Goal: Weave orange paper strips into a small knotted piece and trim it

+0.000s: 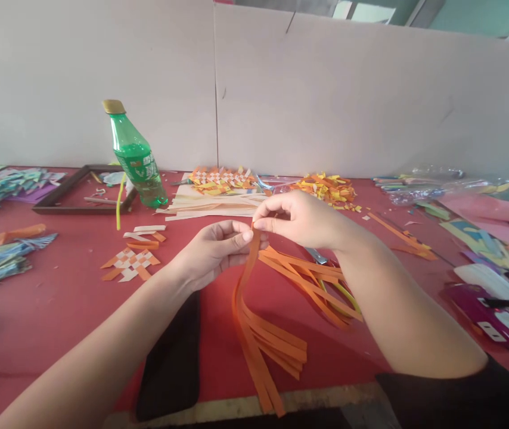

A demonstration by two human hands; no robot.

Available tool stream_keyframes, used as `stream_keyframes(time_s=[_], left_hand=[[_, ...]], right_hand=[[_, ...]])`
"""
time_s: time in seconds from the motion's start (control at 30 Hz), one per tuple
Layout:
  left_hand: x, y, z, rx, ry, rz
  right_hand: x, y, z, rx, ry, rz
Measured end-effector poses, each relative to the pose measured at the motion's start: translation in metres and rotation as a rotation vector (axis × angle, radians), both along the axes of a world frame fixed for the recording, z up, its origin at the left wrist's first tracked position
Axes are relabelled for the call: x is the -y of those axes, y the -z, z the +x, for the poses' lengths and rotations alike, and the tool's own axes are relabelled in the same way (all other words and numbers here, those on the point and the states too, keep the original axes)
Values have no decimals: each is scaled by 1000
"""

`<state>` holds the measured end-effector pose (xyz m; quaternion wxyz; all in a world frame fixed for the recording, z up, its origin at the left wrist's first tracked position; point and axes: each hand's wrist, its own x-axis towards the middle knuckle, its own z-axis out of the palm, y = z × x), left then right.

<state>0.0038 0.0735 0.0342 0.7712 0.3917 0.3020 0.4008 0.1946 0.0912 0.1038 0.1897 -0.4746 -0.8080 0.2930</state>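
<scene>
Both my hands meet above the red table (71,298), pinching the top ends of a bundle of orange paper strips (254,328). My left hand (214,250) closes its thumb and fingers on the bundle from the left. From the right, my right hand (299,220) pinches the same ends. The strips hang down and curl toward the table's front edge. More loose orange strips (308,277) lie fanned on the table under my right forearm.
A green plastic bottle (137,161) stands at the back left beside a dark wooden frame (58,193). A small orange-and-white woven piece (130,262) lies at left. Cream strips (214,205), a woven mat (221,177) and yellow-orange scraps (326,187) sit behind. Coloured papers crowd both sides.
</scene>
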Motion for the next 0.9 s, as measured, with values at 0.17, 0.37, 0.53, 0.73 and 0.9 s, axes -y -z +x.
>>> stream_keyframes(time_s=[0.17,0.37,0.53,0.73,0.9], left_hand=[[-2,4,-1,2,-28,-35],[-2,1,2,35,-51,-32],[-2,3,4,23,-44,0],[-5,1,3,50,-159,25],[-5,-8,4,138,-341,26]], right_hand=[[-3,6,-2,-13,-11,-10],[-5,12,-1,-167,-51,-90],[-5,15,2,-249,-69,-136],[3,34,-13,-658,124,-135],[31,70,-36,-816,228,-103]])
